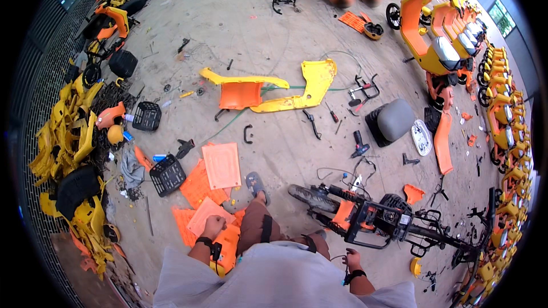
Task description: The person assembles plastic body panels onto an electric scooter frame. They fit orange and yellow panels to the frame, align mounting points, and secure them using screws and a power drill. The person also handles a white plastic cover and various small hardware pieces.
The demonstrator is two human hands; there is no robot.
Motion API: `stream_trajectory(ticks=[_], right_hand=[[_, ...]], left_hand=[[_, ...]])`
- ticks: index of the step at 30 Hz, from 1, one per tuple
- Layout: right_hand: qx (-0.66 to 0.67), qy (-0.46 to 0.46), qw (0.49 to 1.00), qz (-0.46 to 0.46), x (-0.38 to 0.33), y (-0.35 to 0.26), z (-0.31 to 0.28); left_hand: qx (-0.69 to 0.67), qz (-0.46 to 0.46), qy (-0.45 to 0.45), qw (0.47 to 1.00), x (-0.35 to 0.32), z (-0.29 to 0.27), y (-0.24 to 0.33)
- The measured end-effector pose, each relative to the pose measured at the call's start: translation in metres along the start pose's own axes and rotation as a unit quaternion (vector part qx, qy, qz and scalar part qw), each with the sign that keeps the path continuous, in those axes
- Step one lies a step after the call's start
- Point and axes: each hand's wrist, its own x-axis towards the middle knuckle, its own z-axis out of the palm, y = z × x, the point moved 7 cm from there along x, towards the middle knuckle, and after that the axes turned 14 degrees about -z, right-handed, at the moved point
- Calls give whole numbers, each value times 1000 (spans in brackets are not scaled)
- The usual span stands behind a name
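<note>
My left hand (213,227) is curled closed, in front of a light orange panel (209,214) in a heap of flat orange panels. Whatever its fingers may hold is hidden. My right hand (353,259) is low on the right, its fingers loosely bent and apart, with no clear object in them. It is nearest to a stripped scooter frame (394,219) lying on its side, black with an orange piece and a wheel (313,198). Black bands circle both wrists.
Yellow and orange body panels (251,92) lie ahead beside a grey seat (395,120) and a power drill (359,145). Black baskets (167,175) and piled yellow panels (63,131) are at left. Rows of scooters (425,37) line the right. Cables and tools litter the floor.
</note>
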Motion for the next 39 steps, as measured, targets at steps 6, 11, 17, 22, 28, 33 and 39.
stream_trajectory(ticks=[6,11,17,22,28,33,39], right_hand=[[146,-162,968,125,-3,-138,93],[119,-79,989,49,53,-228,138],[92,-24,993,-67,117,-297,154],[180,-101,978,24,137,-366,178],[198,-104,974,-23,237,-374,172],[245,-51,968,8,266,-451,127],[192,-30,980,30,305,-480,82]], left_hand=[[-169,-9,5,986,45,-67,60],[-205,-39,3,978,66,-116,86],[-169,-104,4,980,87,-139,64],[-100,-163,1,982,102,-164,82],[-105,-115,51,987,144,-187,179],[-92,-37,59,993,163,-182,335],[-113,82,6,990,189,-169,469]])
